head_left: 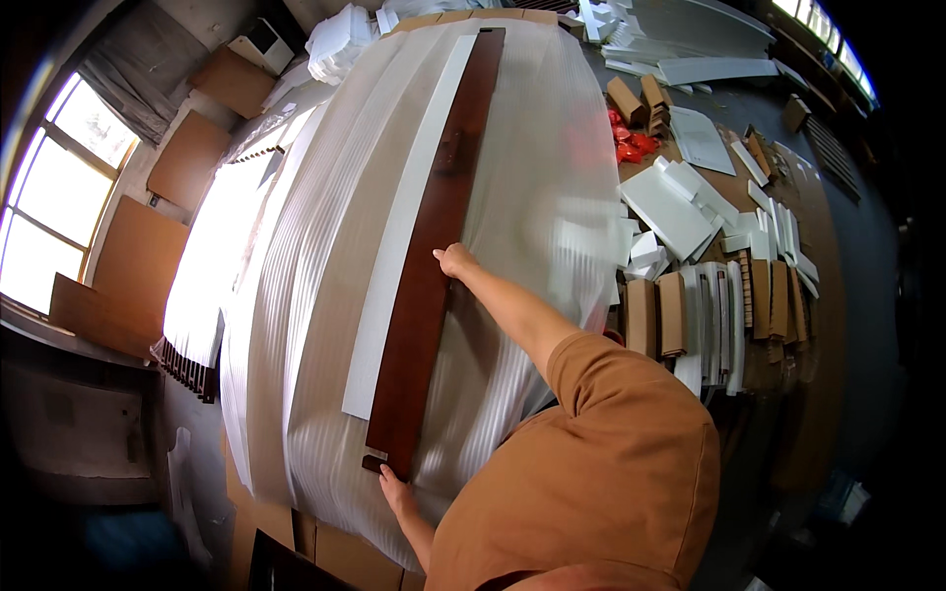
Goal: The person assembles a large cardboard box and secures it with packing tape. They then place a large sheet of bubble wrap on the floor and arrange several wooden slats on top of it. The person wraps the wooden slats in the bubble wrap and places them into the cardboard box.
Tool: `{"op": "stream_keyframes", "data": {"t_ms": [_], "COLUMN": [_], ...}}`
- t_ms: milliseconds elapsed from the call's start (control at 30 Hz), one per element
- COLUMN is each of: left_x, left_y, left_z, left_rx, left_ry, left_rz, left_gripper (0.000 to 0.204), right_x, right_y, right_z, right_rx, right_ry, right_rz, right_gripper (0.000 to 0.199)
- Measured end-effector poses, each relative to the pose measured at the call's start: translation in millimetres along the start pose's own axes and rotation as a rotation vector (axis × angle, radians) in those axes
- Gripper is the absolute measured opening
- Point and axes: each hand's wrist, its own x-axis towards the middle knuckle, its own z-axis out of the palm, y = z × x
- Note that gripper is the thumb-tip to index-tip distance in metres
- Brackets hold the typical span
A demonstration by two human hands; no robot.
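Note:
A long dark reddish-brown wooden board lies lengthwise on a wide stack wrapped in white foam sheet. Along its left side runs a long narrow white foam strip. My right hand grips the board's right edge near mid-length, fingertips on its top face. At the near end, my left hand holds the corner, thumb against the end edge; its other fingers are partly hidden. A small cutout shows at each end of the board, and a dark recess sits in its far half.
On the right lie white foam pieces, cardboard edge strips and a red plastic bag. To the left stand another wrapped stack and brown panels by a window. Cardboard shows beneath the near end of the foam sheet.

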Motion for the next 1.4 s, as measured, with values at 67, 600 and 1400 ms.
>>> {"op": "stream_keyframes", "data": {"t_ms": [67,600,1400], "left_x": [6.5,2.4,4.9], "left_y": [1.2,15.7,27.3], "left_z": [2.0,-20.1,-17.5], "left_rx": [-0.039,-0.041,0.309], "left_ry": [-0.044,-0.213,-0.119], "left_rz": [0.0,-0.17,-0.065], "left_gripper": [0.073,0.081,0.067], "right_x": [11.3,-143.3,-272.2], "right_y": [9.7,194.8,578.4], "right_z": [-6.1,-208.3,-349.9], "right_rx": [0.033,0.375,0.233], "right_ry": [-0.001,0.622,1.298], "right_rz": [0.04,-0.273,0.89], "right_gripper": [0.065,0.043,0.026]}}
